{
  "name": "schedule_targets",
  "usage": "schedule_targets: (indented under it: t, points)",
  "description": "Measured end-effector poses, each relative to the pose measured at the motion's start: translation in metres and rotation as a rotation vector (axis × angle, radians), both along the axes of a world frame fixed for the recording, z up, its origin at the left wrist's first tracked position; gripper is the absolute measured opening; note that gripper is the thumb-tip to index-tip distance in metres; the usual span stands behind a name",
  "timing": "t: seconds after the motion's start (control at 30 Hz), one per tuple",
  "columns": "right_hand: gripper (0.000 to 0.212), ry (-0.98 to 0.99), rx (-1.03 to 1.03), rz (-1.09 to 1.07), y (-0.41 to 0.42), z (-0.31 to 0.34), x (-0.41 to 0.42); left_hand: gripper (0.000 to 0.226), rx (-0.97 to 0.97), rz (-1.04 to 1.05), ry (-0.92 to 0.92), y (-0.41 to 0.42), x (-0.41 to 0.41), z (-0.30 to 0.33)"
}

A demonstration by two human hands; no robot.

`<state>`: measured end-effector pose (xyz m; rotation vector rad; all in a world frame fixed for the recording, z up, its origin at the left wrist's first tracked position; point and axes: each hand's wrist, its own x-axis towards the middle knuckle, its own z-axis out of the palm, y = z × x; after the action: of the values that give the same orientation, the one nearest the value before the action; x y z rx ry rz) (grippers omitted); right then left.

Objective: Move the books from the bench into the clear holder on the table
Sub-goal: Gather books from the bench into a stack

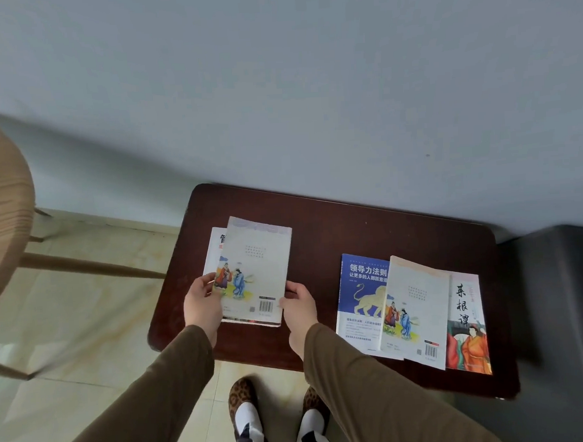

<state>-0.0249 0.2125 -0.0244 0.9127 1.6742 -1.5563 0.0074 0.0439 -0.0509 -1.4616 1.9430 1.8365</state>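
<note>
Now my left grip (pixel 201 301) and right grip (pixel 298 303) are clamped on the side edges of the pale book (pixel 255 273), which overlaps a white book (pixel 214 250) on the dark surface (pixel 317 226), three more books (pixel 413 312) lying to their right.

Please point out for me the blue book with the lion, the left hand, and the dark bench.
blue book (pixel 361 284): head view, on its blue front cover.
left hand (pixel 201 301): head view, back of the hand.
bench (pixel 318 239): head view, bare top surface.
</note>
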Motion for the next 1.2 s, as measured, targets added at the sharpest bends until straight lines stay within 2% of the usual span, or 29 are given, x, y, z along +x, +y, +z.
schedule_targets:
  t: [0.2,0.33,0.47,0.67,0.87,1.03,1.2]
  points:
    - [0.045,-0.022,-0.027,0.178,-0.025,0.001,-0.003,0.037,-0.131,-0.054,-0.069,-0.029,0.013,-0.018]
    - [0.053,-0.022,0.020,0.166,-0.028,-0.004,0.002,0.045,-0.226,-0.148,-0.157,-0.036,0.015,-0.027]
    - [0.056,-0.078,-0.006,0.140,-0.031,-0.009,0.004,0.057,-0.223,-0.199,-0.225,-0.036,0.009,-0.031]
    - [0.041,-0.127,-0.076,0.136,-0.038,-0.005,0.008,0.052,-0.092,-0.116,-0.247,-0.035,0.002,-0.026]
    - [0.028,-0.120,-0.055,0.156,-0.027,-0.002,0.006,0.032,0.147,-0.026,-0.221,-0.031,0.006,-0.017]
    - [0.019,-0.118,-0.015,0.128,-0.015,-0.004,0.008,0.039,0.275,0.002,-0.170,-0.026,0.015,-0.013]
    - [0.013,-0.127,-0.019,0.064,-0.006,0.000,0.014,0.034,0.373,0.002,-0.125,-0.018,0.026,0.007]
